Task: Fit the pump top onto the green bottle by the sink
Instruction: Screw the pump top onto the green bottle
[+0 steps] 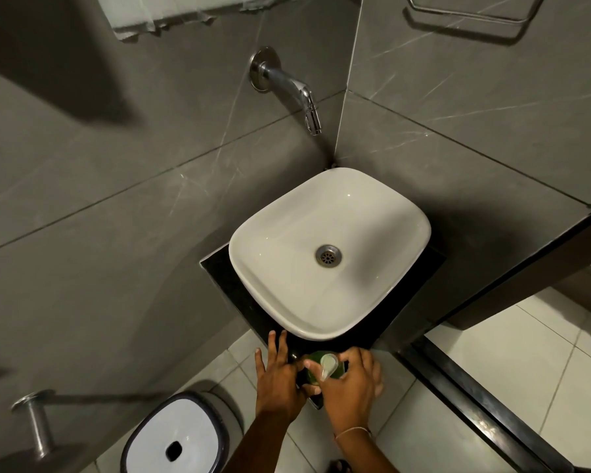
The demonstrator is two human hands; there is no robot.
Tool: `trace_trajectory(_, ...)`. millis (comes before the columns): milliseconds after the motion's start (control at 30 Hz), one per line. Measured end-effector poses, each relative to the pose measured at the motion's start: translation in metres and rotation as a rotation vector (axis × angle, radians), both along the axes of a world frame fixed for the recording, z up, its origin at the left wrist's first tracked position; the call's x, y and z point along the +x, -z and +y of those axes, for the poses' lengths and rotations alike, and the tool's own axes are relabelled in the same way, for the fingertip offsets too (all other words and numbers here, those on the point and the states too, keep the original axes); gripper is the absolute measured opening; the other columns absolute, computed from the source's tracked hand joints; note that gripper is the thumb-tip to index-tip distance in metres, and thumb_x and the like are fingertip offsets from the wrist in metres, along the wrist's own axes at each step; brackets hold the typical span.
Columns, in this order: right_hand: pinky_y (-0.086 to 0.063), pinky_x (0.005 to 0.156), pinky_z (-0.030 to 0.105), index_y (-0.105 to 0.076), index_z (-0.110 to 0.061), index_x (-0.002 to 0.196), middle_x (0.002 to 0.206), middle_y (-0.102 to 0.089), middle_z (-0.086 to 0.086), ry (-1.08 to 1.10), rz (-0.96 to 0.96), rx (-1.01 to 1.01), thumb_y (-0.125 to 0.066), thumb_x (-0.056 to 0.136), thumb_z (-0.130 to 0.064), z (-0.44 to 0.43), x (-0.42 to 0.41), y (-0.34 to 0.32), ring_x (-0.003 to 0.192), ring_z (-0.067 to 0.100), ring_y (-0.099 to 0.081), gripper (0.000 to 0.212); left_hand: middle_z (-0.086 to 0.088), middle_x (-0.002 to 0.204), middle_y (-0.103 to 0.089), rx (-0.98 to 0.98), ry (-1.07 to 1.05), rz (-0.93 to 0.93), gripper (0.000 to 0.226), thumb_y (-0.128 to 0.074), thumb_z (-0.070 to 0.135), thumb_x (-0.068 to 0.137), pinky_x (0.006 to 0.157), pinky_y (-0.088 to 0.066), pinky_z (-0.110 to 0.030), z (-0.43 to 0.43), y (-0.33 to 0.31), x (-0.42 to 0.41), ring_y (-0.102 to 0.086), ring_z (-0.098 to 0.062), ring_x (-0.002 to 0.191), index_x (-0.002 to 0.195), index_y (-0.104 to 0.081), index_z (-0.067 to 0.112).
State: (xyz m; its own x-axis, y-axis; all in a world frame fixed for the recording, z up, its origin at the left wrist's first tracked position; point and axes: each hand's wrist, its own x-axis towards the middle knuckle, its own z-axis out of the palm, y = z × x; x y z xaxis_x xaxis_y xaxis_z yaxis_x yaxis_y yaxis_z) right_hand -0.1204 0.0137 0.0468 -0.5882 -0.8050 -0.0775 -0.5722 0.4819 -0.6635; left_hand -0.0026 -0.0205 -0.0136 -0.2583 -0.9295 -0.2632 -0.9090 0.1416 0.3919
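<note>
The green bottle point(315, 370) stands on the front corner of the black counter point(226, 278), just below the white sink point(328, 254). A whitish pump top point(328, 365) sits over the bottle's mouth, seen from above. My right hand point(350, 387) wraps around the bottle and pump top, its fingers curled on them. My left hand point(278, 380) lies against the bottle's left side, fingers spread flat on the counter and thumb touching the bottle. Most of the bottle's body is hidden by both hands.
A chrome wall tap point(287, 87) juts out over the sink. A white-lidded bin point(176, 438) stands on the tiled floor at lower left, beside a metal wall peg point(36, 421). A dark door frame point(485, 397) runs along the right.
</note>
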Motion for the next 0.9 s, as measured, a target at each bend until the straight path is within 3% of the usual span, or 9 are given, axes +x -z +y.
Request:
trace_trajectory(133, -0.033, 0.104, 0.056, -0.068, -0.035, 0.102, 0.118, -0.056, -0.014, -0.116, -0.022, -0.09, -0.086, 0.055, -0.042, 0.01, -0.005, 0.005, 0.126, 0.023, -0.043, 0.051, 0.0, 0.163, 0.007, -0.022, -0.001, 0.027, 0.039, -0.068, 0.045, 0.073, 0.119, 0.004, -0.058, 0.0, 0.003, 0.0, 0.032, -0.021, 0.141, 0.111, -0.061, 0.039)
trace_trajectory(200, -0.034, 0.104, 0.059, -0.072, -0.035, 0.095, 0.114, -0.054, -0.02, -0.132, -0.027, -0.131, -0.087, 0.058, -0.023, 0.011, -0.009, 0.006, 0.126, 0.029, -0.046, 0.042, 0.003, 0.161, 0.01, -0.012, 0.012, 0.004, 0.051, -0.069, 0.053, 0.072, 0.118, 0.009, -0.055, 0.0, 0.002, -0.001, 0.031, -0.023, 0.142, 0.12, -0.058, 0.04)
trace_trajectory(300, -0.038, 0.096, 0.054, -0.06, -0.025, 0.073, 0.103, -0.062, -0.005, -0.067, -0.008, -0.036, -0.088, 0.051, -0.041, 0.003, -0.007, -0.002, 0.117, 0.029, -0.048, 0.039, -0.001, 0.162, 0.009, -0.001, 0.012, 0.001, 0.045, -0.069, 0.049, 0.074, 0.119, 0.008, -0.055, 0.0, -0.001, -0.001, 0.03, -0.023, 0.142, 0.116, -0.061, 0.036)
trace_trajectory(433, -0.036, 0.097, 0.053, -0.051, -0.029, 0.075, 0.101, -0.06, -0.003, -0.039, -0.03, -0.014, -0.08, 0.046, -0.061, 0.001, -0.003, -0.004, 0.117, 0.027, -0.047, 0.052, 0.0, 0.163, 0.003, -0.013, -0.006, 0.027, 0.031, -0.068, 0.041, 0.075, 0.119, 0.005, -0.056, 0.002, -0.003, -0.001, 0.029, -0.022, 0.142, 0.104, -0.064, 0.035)
trace_trajectory(567, -0.028, 0.108, 0.057, -0.068, -0.037, 0.106, 0.119, -0.058, -0.015, -0.179, -0.05, -0.107, -0.077, 0.062, -0.051, 0.01, -0.012, 0.005, 0.13, 0.022, -0.041, 0.047, -0.001, 0.163, 0.007, -0.013, 0.011, 0.004, 0.045, -0.069, 0.044, 0.074, 0.119, 0.008, -0.055, 0.001, -0.004, -0.002, 0.028, -0.025, 0.144, 0.117, -0.06, 0.038)
trace_trajectory(667, -0.037, 0.1, 0.057, -0.067, -0.03, 0.078, 0.103, -0.061, -0.014, -0.113, -0.055, -0.113, -0.084, 0.056, -0.044, 0.007, -0.012, 0.003, 0.119, 0.027, -0.049, 0.032, -0.001, 0.163, 0.007, -0.009, 0.006, -0.008, 0.044, -0.069, 0.047, 0.074, 0.119, 0.009, -0.054, 0.002, -0.004, -0.002, 0.027, -0.025, 0.144, 0.117, -0.059, 0.038)
trace_trajectory(733, -0.04, 0.092, 0.051, -0.05, -0.029, 0.066, 0.092, -0.06, -0.007, -0.045, -0.063, -0.054, -0.086, 0.048, -0.05, 0.002, -0.006, -0.003, 0.109, 0.026, -0.05, 0.046, 0.0, 0.163, 0.005, -0.012, -0.003, 0.007, 0.034, -0.069, 0.045, 0.075, 0.119, 0.007, -0.055, 0.002, -0.005, -0.002, 0.027, -0.024, 0.144, 0.107, -0.063, 0.036)
trace_trajectory(800, -0.038, 0.091, 0.049, -0.046, -0.028, 0.067, 0.093, -0.058, -0.005, -0.003, -0.057, -0.034, -0.085, 0.046, -0.054, 0.0, -0.001, -0.004, 0.109, 0.025, -0.049, 0.051, -0.001, 0.163, 0.004, -0.02, -0.007, 0.016, 0.03, -0.069, 0.043, 0.075, 0.119, 0.006, -0.056, 0.003, -0.003, -0.002, 0.027, -0.024, 0.144, 0.103, -0.064, 0.034)
trace_trajectory(900, -0.035, 0.1, 0.053, -0.064, -0.028, 0.087, 0.114, -0.061, -0.005, -0.055, -0.014, -0.07, -0.083, 0.052, -0.054, 0.007, -0.004, 0.002, 0.123, 0.027, -0.044, 0.047, -0.001, 0.163, 0.004, -0.027, -0.009, 0.017, 0.039, -0.068, 0.047, 0.074, 0.119, 0.008, -0.055, 0.003, -0.001, -0.002, 0.029, -0.023, 0.143, 0.111, -0.062, 0.035)
